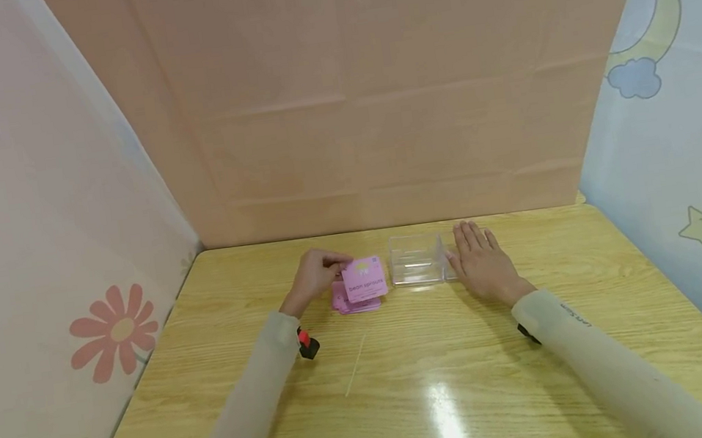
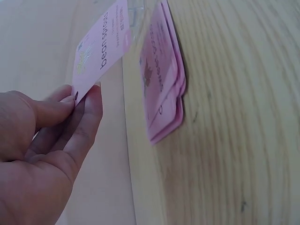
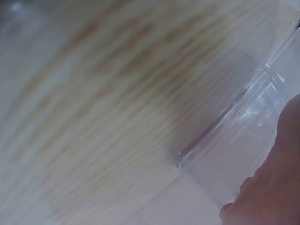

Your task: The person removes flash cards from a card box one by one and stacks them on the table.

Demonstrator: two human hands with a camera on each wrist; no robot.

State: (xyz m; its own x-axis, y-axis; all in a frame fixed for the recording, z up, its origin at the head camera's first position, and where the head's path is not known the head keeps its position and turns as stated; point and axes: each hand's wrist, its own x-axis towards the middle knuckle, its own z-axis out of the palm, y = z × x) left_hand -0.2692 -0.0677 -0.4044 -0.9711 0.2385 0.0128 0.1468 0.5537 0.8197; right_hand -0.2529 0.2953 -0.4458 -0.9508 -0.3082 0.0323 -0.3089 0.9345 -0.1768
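In the head view my left hand (image 1: 315, 277) pinches a pink card (image 1: 364, 281) by its corner; it reads "bean sprouts". Below it on the table lies a small, uneven stack of pink cards (image 1: 359, 307). Seen from the left wrist, thumb and fingers grip the bean sprouts card (image 2: 101, 49), held apart from the stack (image 2: 161, 77), whose top card reads "sweet" plus a partly unclear word. My right hand (image 1: 485, 262) lies with straight fingers over the right part of a clear plastic box (image 1: 419, 282). The right wrist view shows the box's transparent wall (image 3: 234, 150) beside that hand.
The wooden table (image 1: 408, 352) ends at a tan backdrop (image 1: 362, 99) behind the box. Patterned walls stand at left and right. A thin pale line (image 1: 355, 366) shows on the table in front of the cards.
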